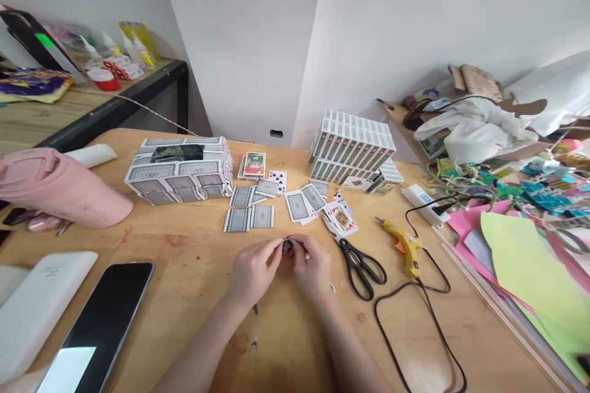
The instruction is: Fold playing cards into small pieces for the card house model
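Note:
Between the fingertips of both hands is a small dark piece (287,246), too small to make out fully. My left hand (256,263) pinches it from one side and my right hand (311,259) from the other, close above the table. Just beyond lie grey-backed playing cards (262,217), some paired edge to edge, and more loose cards (297,206) with a face card (342,218). Black-handled scissors (362,265) rest to the right of my right hand, blades toward the cards. A box covered in playing cards (179,175), with an opening in its top, stands at the back left.
Stacked card packs (353,147) stand at the back. A yellow glue gun (405,249) with a looping black cord lies right, near a power strip (424,204) and coloured paper (520,258). At left are a pink tumbler (69,190), a phone (99,325) and a white power bank (48,307).

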Demonstrator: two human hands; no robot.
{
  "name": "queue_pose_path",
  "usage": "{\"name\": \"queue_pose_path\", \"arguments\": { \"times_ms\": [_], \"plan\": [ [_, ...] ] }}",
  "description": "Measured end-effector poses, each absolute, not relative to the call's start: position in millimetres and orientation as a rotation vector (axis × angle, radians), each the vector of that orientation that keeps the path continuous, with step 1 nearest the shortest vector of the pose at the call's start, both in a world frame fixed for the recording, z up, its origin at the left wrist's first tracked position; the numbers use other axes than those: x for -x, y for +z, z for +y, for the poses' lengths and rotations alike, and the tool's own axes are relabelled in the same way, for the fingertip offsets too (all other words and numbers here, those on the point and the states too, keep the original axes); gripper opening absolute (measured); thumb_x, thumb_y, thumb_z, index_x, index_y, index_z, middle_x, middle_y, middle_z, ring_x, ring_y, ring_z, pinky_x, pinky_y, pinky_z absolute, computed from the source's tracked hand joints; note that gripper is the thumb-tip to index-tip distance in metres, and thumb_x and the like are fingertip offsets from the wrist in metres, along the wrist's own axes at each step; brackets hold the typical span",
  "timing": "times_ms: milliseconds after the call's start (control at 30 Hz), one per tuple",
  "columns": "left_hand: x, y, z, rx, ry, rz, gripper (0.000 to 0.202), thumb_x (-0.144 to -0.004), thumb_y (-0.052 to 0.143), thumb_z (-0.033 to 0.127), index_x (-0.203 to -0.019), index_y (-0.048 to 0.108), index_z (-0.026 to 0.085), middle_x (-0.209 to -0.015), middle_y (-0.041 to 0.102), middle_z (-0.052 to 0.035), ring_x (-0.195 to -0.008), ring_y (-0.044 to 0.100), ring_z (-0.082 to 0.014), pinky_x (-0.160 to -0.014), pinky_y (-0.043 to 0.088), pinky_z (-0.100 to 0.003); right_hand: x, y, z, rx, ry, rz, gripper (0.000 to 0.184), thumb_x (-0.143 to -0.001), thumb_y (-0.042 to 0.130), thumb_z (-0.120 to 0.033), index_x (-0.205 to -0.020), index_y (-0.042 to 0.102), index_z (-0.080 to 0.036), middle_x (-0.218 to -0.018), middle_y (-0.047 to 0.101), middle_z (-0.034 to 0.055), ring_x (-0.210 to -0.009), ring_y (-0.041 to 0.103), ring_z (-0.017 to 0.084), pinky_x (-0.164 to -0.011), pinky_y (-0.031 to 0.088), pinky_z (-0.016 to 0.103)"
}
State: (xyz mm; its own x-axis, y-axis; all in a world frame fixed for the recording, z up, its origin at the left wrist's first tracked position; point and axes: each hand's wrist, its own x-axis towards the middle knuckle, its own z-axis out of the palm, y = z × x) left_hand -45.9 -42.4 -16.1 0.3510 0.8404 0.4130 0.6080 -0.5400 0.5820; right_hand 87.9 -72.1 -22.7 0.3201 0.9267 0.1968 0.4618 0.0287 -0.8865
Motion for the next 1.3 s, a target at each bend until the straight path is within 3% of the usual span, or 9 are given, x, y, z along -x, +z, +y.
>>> {"name": "queue_pose_path", "arguments": {
  "times_ms": [233,467,833,1033,1300],
  "plan": [
    [44.9,-18.9,-45.3,-2.346,0.953,1.272,0.027,-0.084,0.044,0.019,-0.104,0.062,0.019,-0.082,0.072,-0.0057,-0.066,0.067,-0.0166,-0.063,0.050,-0.025,-89.0,-23.6,-69.2,1.648,0.737,-1.076,0.015,-0.081,0.051,-0.031,-0.085,0.060,-0.019,-0.075,0.068,0.0045,-0.062,0.062,0.016,-0.061,0.049,0.027],
    [45.2,-18.1,-45.3,-2.352,0.987,1.168,0.032,-0.084,0.039,0.012,-0.109,0.057,0.019,-0.096,0.070,-0.0045,-0.080,0.067,-0.0155,-0.071,0.053,-0.024,-92.3,-20.0,-69.5,1.627,0.595,-1.173,0.016,-0.082,0.044,-0.022,-0.079,0.059,-0.019,-0.067,0.067,0.0014,-0.061,0.063,0.015,-0.061,0.048,0.025],
    [42.2,-21.5,-43.3,-2.103,1.190,1.453,0.013,-0.081,0.055,0.031,-0.080,0.061,0.020,-0.075,0.070,-0.0004,-0.067,0.066,-0.0127,-0.062,0.050,-0.021,-85.8,-29.4,-72.2,1.447,0.729,-1.252,0.020,-0.084,0.039,-0.018,-0.086,0.059,-0.020,-0.069,0.068,0.0029,-0.064,0.066,0.015,-0.064,0.052,0.026],
    [42.5,-19.1,-44.2,-2.083,1.277,1.506,0.016,-0.080,0.057,0.034,-0.082,0.062,0.019,-0.076,0.071,-0.0015,-0.067,0.066,-0.0134,-0.061,0.049,-0.021,-82.7,-24.2,-73.5,1.428,0.667,-1.237,0.016,-0.085,0.042,-0.020,-0.087,0.058,-0.019,-0.071,0.067,0.0037,-0.063,0.065,0.014,-0.064,0.052,0.026],
    [41.6,-18.8,-47.2,-2.225,1.283,1.437,0.019,-0.085,0.046,0.021,-0.091,0.064,0.018,-0.077,0.071,-0.0044,-0.066,0.067,-0.0143,-0.064,0.051,-0.022,-79.0,-18.4,-74.5,1.542,0.453,-1.249,0.010,-0.080,0.053,-0.027,-0.079,0.059,-0.018,-0.067,0.066,0.0029,-0.057,0.060,0.013,-0.055,0.049,0.023]
  ]
}}
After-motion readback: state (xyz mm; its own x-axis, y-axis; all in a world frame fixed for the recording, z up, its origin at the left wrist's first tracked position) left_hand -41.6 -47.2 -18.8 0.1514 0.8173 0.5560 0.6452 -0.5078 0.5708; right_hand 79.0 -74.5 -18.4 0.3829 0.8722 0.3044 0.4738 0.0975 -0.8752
